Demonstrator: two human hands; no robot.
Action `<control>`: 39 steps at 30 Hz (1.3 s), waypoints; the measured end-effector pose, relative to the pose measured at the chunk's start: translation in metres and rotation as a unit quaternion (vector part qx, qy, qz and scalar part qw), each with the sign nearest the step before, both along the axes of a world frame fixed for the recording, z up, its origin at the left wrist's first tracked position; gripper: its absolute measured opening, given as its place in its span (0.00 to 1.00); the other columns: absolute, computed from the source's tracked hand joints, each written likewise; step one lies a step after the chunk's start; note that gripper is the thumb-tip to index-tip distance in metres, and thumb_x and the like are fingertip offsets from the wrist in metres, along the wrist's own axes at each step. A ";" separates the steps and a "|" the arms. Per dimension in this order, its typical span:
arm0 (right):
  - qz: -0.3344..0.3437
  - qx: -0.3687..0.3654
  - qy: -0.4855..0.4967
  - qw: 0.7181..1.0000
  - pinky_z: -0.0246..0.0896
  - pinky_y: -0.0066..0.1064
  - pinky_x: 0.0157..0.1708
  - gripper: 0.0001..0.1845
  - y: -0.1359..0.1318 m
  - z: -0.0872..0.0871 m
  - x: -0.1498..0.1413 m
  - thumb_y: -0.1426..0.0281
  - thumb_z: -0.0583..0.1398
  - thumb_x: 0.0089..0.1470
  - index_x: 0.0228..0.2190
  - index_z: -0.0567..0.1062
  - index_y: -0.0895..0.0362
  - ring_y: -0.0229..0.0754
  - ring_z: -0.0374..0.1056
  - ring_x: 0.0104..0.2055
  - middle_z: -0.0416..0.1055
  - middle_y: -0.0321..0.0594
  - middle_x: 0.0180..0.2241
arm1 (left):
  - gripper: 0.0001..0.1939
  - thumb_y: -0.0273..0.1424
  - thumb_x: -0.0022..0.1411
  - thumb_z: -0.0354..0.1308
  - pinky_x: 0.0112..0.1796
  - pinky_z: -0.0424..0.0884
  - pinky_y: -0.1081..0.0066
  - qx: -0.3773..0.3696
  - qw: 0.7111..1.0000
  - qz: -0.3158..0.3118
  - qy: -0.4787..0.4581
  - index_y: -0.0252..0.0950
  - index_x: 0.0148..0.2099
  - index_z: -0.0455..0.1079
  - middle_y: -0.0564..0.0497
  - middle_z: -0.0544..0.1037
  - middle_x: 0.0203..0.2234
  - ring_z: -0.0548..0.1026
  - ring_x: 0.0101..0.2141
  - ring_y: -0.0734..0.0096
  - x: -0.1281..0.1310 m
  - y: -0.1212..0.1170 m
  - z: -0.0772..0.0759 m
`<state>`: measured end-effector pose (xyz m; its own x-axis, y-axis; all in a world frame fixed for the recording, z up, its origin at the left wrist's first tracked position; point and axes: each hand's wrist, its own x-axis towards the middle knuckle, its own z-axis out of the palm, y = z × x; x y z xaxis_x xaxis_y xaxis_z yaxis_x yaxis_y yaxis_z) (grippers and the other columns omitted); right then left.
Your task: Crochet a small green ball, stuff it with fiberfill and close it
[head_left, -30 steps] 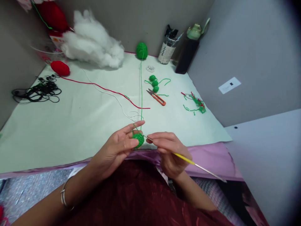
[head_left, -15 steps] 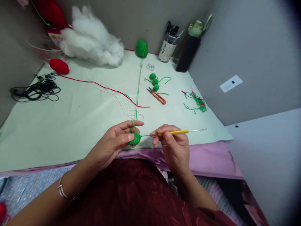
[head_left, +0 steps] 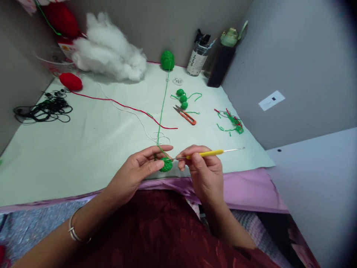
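A small green crocheted ball (head_left: 166, 165) is pinched by my left hand (head_left: 141, 165) near the table's front edge. Green yarn (head_left: 162, 115) runs from the fingers of that hand back to a green yarn ball (head_left: 167, 60) at the rear. My right hand (head_left: 205, 167) grips a crochet hook with a yellow handle (head_left: 208, 153). Its left metal end reaches the top of the crocheted piece; whether the tip sits inside a stitch I cannot tell. The hook's other metal end points right.
Orange thread snips (head_left: 188, 117) lie beside several small green crocheted balls (head_left: 183, 98). Yarn scraps (head_left: 234, 123) sit at right. White stuffing (head_left: 111, 52), a red yarn ball (head_left: 71, 81) and black cord (head_left: 51, 108) occupy the left. A pen cup (head_left: 196, 61) and dark bottle (head_left: 221, 63) stand behind.
The crocheted ball has shifted slightly right and turned in my left hand. The hook's left end, just beside the piece before, now meets its top.
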<state>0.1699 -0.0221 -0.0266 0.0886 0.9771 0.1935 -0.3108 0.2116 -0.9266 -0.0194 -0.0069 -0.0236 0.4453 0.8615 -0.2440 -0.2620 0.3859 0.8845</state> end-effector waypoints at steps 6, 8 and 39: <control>-0.031 0.066 -0.059 0.996 0.68 0.29 0.32 0.08 -0.001 -0.009 -0.007 0.66 0.63 0.66 0.40 0.85 0.48 0.36 0.74 0.34 0.82 0.36 0.38 | 0.20 0.37 0.67 0.68 0.54 0.65 0.65 -0.007 1.000 0.004 -0.016 0.49 0.60 0.78 0.51 0.79 0.43 0.75 0.49 0.63 0.002 0.000 -0.001; -0.034 0.064 -0.066 0.995 0.68 0.30 0.31 0.08 -0.001 -0.008 -0.007 0.66 0.63 0.67 0.41 0.85 0.47 0.37 0.74 0.35 0.82 0.37 0.39 | 0.20 0.37 0.67 0.67 0.55 0.65 0.65 0.001 1.000 0.005 -0.014 0.51 0.61 0.78 0.52 0.79 0.43 0.75 0.49 0.64 0.002 0.000 -0.002; -0.082 0.151 -0.160 0.972 0.73 0.32 0.34 0.12 -0.006 0.001 -0.009 0.74 0.60 0.68 0.43 0.84 0.50 0.37 0.74 0.34 0.81 0.37 0.38 | 0.09 0.35 0.61 0.73 0.44 0.67 0.71 0.062 0.994 0.083 0.037 0.45 0.44 0.82 0.54 0.77 0.40 0.72 0.42 0.70 0.002 0.001 -0.002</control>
<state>0.1610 -0.0282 -0.0260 0.1262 0.8497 0.5120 0.0432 0.5109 -0.8585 -0.0172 -0.0057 -0.0259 0.2784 0.9472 -0.1588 -0.2447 0.2299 0.9420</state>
